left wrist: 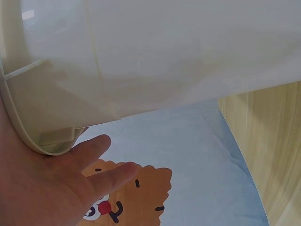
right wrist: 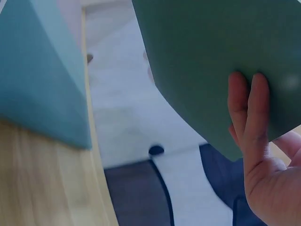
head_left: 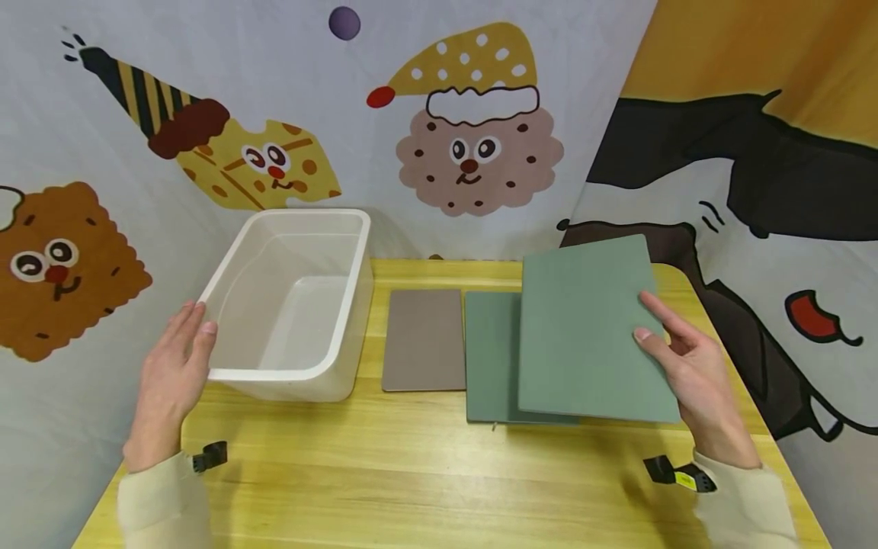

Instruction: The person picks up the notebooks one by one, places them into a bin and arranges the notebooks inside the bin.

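Note:
A large green notebook [head_left: 590,328] is held raised and tilted by my right hand [head_left: 696,374]. The thumb lies on its upper face at the right edge, and in the right wrist view fingers [right wrist: 256,108] press against its darker underside. A second green notebook [head_left: 492,358] lies flat on the table, partly hidden below the raised one. My left hand [head_left: 171,374] rests at the near left corner of a white plastic bin [head_left: 357,320]. Its thumb is at the rim, and in the left wrist view straight fingers [left wrist: 113,181] extend outside the wall.
A smaller brown notebook [head_left: 423,341] lies between the bin and the green notebooks. The wooden table [head_left: 425,480] meets a cartoon-printed cloth [head_left: 384,168] at its back and sides. No contents show inside the bin.

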{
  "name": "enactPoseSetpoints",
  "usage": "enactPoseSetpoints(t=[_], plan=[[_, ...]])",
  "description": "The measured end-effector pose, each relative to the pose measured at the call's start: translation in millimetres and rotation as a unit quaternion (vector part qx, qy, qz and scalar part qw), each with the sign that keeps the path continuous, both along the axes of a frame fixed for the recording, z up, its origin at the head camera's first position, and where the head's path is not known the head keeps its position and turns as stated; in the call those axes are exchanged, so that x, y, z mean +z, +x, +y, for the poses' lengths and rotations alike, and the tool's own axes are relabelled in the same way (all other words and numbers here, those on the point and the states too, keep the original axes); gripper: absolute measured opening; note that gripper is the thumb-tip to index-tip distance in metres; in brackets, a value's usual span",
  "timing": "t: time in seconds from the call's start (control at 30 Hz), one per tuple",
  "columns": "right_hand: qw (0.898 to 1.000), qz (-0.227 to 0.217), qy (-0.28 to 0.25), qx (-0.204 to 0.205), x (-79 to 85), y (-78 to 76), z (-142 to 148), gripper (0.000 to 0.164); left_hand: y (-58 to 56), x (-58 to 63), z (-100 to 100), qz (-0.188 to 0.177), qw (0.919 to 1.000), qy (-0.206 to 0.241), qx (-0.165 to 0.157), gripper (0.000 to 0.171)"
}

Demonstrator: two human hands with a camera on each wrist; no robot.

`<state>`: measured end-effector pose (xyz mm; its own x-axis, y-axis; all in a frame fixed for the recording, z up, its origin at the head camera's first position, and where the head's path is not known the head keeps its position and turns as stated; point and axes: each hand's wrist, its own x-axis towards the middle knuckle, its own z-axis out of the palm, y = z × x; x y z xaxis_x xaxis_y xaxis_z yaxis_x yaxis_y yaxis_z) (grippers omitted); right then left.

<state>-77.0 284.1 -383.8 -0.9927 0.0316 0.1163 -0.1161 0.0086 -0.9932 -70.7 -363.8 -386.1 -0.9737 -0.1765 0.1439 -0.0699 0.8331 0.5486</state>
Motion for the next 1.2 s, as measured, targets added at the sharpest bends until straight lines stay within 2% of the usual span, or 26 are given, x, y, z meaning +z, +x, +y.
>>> enactPoseSetpoints(t=[0.17,0.4,0.7,0.93,1.2], plan=[[0.999,0.02,-0.005,0.024,8.8,-1.9,-24.6,0.057,0.5,-0.3,-0.1,-0.001,1.0,-0.001,-0.001,0.065],[0.998,0.027,-0.014,0.05,18.0,-4.7,-56.6,0.056,0.1,-0.2,0.0,-0.002,1.0,-0.001,-0.002,0.064],[0.998,0.03,-0.018,0.06,23.6,-8.6,-92.3,0.054,0.1,-0.6,0.6,0.0,1.0,-0.003,0.001,0.064],[0.995,0.04,-0.047,0.077,26.5,-14.2,-119.8,0.053,0.0,-1.9,-0.4,0.009,1.0,0.002,-0.002,0.063],[0.995,0.042,-0.047,0.072,32.1,-19.2,-148.1,0.053,0.1,-2.6,-1.1,0.008,0.9999,0.003,-0.006,0.062]])
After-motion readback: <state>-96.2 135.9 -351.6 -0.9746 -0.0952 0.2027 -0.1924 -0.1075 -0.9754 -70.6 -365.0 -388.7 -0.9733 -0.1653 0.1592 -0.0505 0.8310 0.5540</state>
